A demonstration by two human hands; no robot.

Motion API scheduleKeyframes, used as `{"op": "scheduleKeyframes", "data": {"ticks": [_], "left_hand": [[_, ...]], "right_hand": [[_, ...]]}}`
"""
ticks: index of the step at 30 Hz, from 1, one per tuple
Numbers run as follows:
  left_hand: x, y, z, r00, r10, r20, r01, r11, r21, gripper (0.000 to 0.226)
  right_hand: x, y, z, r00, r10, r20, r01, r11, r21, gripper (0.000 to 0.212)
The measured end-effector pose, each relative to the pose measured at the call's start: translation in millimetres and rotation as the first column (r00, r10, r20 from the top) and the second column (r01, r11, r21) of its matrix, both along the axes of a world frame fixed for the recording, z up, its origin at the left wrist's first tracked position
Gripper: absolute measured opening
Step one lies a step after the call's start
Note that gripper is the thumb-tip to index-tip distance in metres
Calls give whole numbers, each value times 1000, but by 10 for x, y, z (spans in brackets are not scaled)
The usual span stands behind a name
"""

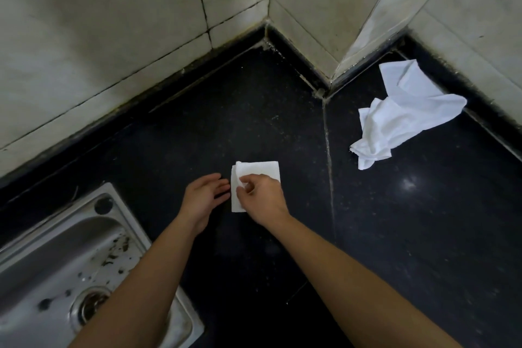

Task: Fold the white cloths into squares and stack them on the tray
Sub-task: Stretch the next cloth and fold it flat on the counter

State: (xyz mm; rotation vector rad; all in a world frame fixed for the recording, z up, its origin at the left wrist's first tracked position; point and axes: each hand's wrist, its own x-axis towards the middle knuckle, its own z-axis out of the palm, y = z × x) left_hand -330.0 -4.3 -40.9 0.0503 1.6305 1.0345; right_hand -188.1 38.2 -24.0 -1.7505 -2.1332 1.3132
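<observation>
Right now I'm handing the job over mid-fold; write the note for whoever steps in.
The left hand is open, fingers straight, beside the left edge of the folded cloth.
The right hand pinches that cloth's top layer with its fingers.
The folded cloth lies roughly square on the black counter.
A crumpled heap of white cloth sits to the right by the wall; how many pieces, cannot tell.
Done: one cloth almost folded.
Left: finish it, fold the heap, stack on the tray, which is not in view.

Black countertop (282,110), stained tiled walls (99,22), steel sink (65,248)
</observation>
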Motion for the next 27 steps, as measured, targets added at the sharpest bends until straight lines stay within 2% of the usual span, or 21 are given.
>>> {"op": "scheduleKeyframes", "data": {"ticks": [4, 7, 9, 10, 11, 12, 14, 15, 16, 18, 19, 21, 27], "left_hand": [[-36, -10, -24, 1000, 1, 24, -1, 1000, 6, 32], [-39, -3, -8, 999, -29, 18, 29, 1000, 13, 32], [-40, -1, 0, 993, -111, -44, 111, 994, 5, 33], [-42, -4, 3, 970, -200, -138, 202, 979, -6, 35], [-50, -19, 6, 897, -328, -295, 335, 942, -29, 37], [-59, -40, 12, 746, -460, -482, 490, 869, -71, 41], [-52, -83, 16, 310, -590, -746, 728, 652, -213, 54], [-31, -88, 23, 110, -601, -792, 788, 538, -299, 60], [-16, -89, 7, -61, -608, -792, 815, 427, -391, 64], [-17, -73, -59, -317, -604, -731, 798, 248, -550, 67], [-43, -72, -108, -398, -587, -705, 778, 191, -598, 68], [-135, -82, -197, -486, -571, -661, 741, 131, -658, 75], [-321, -93, -381, -559, -505, -658, 721, 95, -686, 78]], "right_hand": [[-72, -33, -104, 996, 74, 46, -72, 997, -30, 40], [-14, -19, -115, 995, 102, 6, -101, 992, -79, 43], [104, 31, -80, 997, 52, -63, -56, 996, -65, 39], [199, 58, -59, 995, 27, -96, -29, 999, -17, 36], [315, 82, -46, 993, 24, -112, -17, 997, 69, 33], [439, 108, -57, 993, 55, -102, -35, 981, 193, 32], [677, 164, -129, 979, 204, 18, -191, 880, 435, 39], [770, 191, -172, 946, 296, 134, -324, 823, 466, 47], [827, 215, -205, 888, 389, 247, -459, 782, 421, 56], [855, 258, -262, 747, 527, 405, -648, 711, 271, 69], [846, 280, -286, 698, 559, 448, -695, 680, 235, 72], [808, 305, -334, 651, 578, 492, -731, 652, 201, 78], [767, 287, -483, 571, 576, 585, -754, 650, 96, 87]]}}
